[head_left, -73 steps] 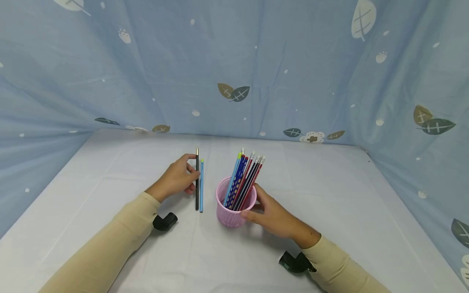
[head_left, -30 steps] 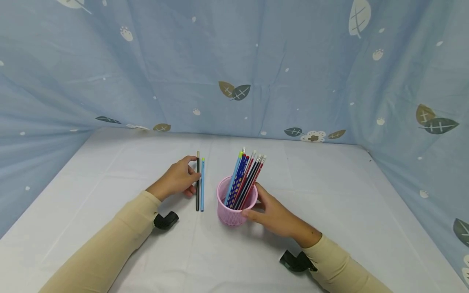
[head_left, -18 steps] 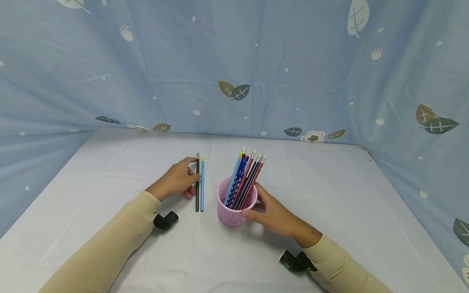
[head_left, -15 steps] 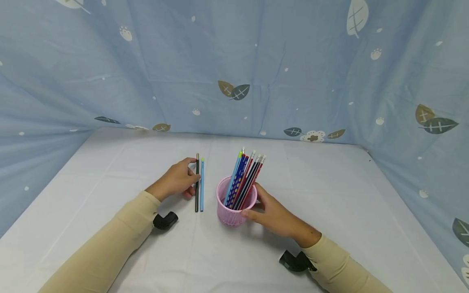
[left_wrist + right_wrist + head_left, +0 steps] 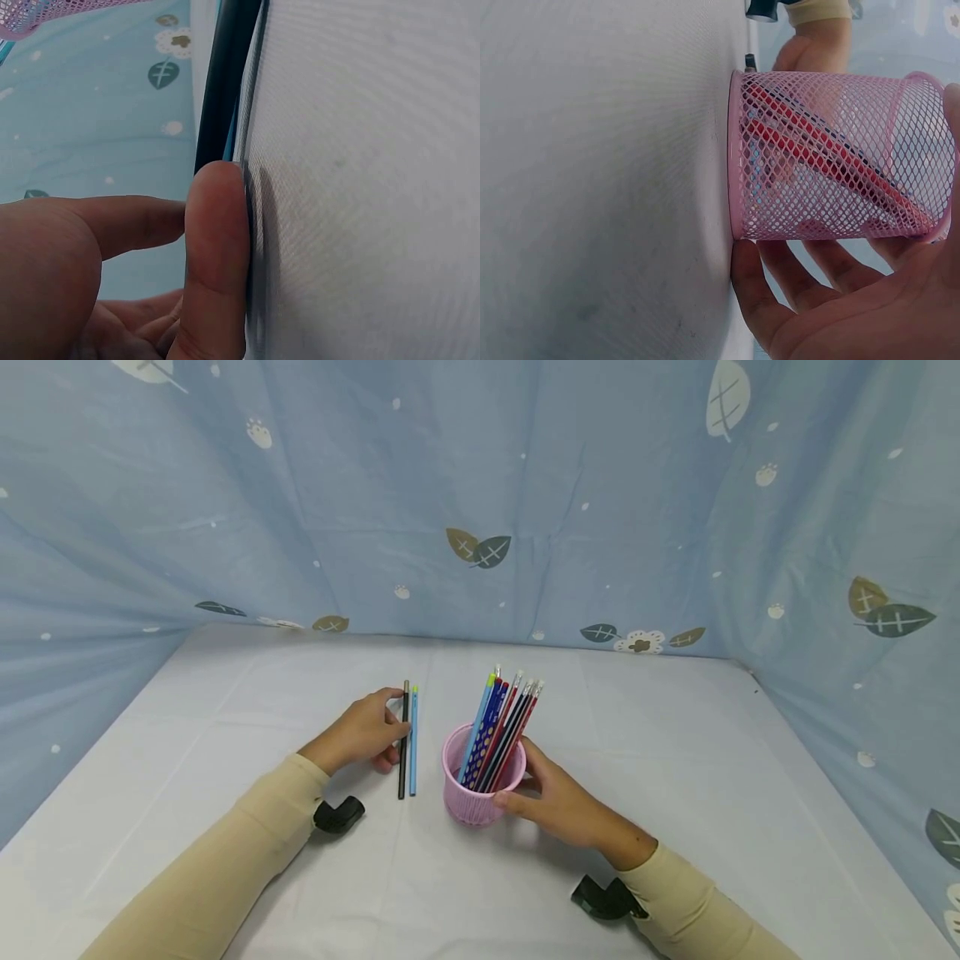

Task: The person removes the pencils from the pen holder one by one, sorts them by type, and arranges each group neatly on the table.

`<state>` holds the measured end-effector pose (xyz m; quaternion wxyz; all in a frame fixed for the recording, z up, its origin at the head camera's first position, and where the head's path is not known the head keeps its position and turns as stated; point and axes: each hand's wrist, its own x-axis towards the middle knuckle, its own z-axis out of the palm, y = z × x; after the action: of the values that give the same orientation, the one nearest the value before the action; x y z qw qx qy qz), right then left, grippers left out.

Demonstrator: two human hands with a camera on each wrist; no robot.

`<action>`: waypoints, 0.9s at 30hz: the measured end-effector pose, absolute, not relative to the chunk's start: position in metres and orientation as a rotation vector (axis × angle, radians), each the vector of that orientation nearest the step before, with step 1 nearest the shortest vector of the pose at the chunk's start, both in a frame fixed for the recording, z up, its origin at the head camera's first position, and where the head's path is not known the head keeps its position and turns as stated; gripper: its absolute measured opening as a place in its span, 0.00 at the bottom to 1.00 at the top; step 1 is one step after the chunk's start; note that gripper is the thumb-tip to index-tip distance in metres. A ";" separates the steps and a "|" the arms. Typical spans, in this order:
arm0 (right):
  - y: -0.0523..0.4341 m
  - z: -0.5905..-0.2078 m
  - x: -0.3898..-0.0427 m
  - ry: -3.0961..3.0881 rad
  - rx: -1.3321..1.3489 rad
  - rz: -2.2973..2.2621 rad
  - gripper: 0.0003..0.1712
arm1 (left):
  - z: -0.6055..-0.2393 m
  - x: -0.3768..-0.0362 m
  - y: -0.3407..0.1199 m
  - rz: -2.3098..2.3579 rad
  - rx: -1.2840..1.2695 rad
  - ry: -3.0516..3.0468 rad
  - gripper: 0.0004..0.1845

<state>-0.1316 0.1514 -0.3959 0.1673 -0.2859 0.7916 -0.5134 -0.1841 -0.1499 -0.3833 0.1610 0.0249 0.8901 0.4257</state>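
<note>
In the head view my left hand (image 5: 360,731) pinches a black pencil (image 5: 402,770) with a gold-coloured end, thumb on its right side and fingers on its left. A light blue pencil (image 5: 413,768) with a yellow-green tip lies close beside it on the white cloth. The left wrist view shows the dark pencil (image 5: 227,90) running up from the fingertips. My right hand (image 5: 566,802) grips a pink mesh pencil cup (image 5: 471,808), thumb near its rim and fingers around its right side. Several pencils (image 5: 504,727) lean to the right inside the cup, which stands upright.
A white cloth (image 5: 675,793) covers the table. Behind it and along the sides hangs a blue curtain (image 5: 360,468) with leaf prints. Black wrist devices (image 5: 339,814) sit below both forearms.
The black pencil has slid toward me along the blue one, its near end now slightly past the blue pencil's, and my left fingers shifted slightly with it. The cup and right hand stay put.
</note>
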 end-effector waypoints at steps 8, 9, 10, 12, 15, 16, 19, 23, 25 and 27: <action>0.152 -0.395 -0.132 2.260 -0.816 -1.465 0.47 | -0.385 -0.185 -0.150 1.232 0.085 2.542 0.39; 0.152 -0.395 -0.132 2.260 -0.815 -1.465 0.47 | -0.385 -0.185 -0.150 1.230 0.087 2.542 0.39; 0.152 -0.395 -0.133 2.257 -0.815 -1.465 0.47 | -0.386 -0.185 -0.151 1.229 0.088 2.540 0.39; 0.152 -0.396 -0.133 2.255 -0.817 -1.467 0.47 | -0.386 -0.185 -0.151 1.230 0.089 2.538 0.39; 0.152 -0.396 -0.133 2.258 -0.821 -1.471 0.47 | -0.386 -0.186 -0.151 1.235 0.087 2.537 0.39; 0.152 -0.396 -0.133 2.257 -0.822 -1.473 0.47 | -0.387 -0.186 -0.150 1.235 0.086 2.537 0.39; 0.152 -0.397 -0.133 2.254 -0.820 -1.476 0.47 | -0.387 -0.186 -0.150 1.233 0.084 2.535 0.39; 0.152 -0.397 -0.132 2.248 -0.809 -1.473 0.47 | -0.387 -0.186 -0.151 1.226 0.078 2.531 0.39; 0.152 -0.397 -0.132 2.245 -0.804 -1.472 0.47 | -0.387 -0.185 -0.151 1.224 0.075 2.533 0.39; 0.152 -0.396 -0.132 2.242 -0.801 -1.474 0.47 | -0.387 -0.185 -0.151 1.222 0.072 2.535 0.38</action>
<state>-0.1318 0.1516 -0.3965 0.1697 -0.2818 0.7891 -0.5188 -0.1851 -0.1508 -0.3868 0.1627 0.0254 0.8885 0.4282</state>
